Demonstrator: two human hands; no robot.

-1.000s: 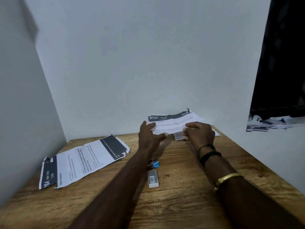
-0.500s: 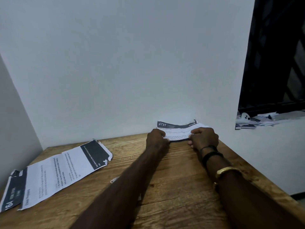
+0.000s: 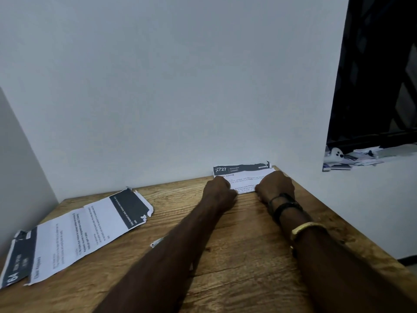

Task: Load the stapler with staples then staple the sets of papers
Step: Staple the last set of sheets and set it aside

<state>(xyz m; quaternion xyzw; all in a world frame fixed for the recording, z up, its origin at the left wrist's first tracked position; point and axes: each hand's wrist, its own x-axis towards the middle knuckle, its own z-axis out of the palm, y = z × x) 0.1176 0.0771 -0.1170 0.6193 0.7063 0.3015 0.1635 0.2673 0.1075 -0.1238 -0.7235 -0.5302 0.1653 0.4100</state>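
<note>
A set of printed papers [image 3: 244, 175] with a black header band lies at the far right of the wooden table [image 3: 237, 256], against the wall. My left hand [image 3: 220, 192] grips its near left edge with curled fingers. My right hand [image 3: 276, 185] grips its near right edge the same way. A second set of papers [image 3: 79, 231], also black-banded and creased, lies flat at the left. A small pale metal piece [image 3: 156, 242] peeks out beside my left forearm. The stapler and staple box are hidden under that forearm.
White walls close the table at the back and left. The table's right edge [image 3: 352, 224] drops off beside my right forearm. Beyond it, a ledge holds a clutter of papers and a white object [image 3: 336, 154].
My left hand's fingers, spread a second ago, have curled onto the far papers' edge beside my right hand. The view has swung right and lifted, so my left forearm covers the stapler and box.
</note>
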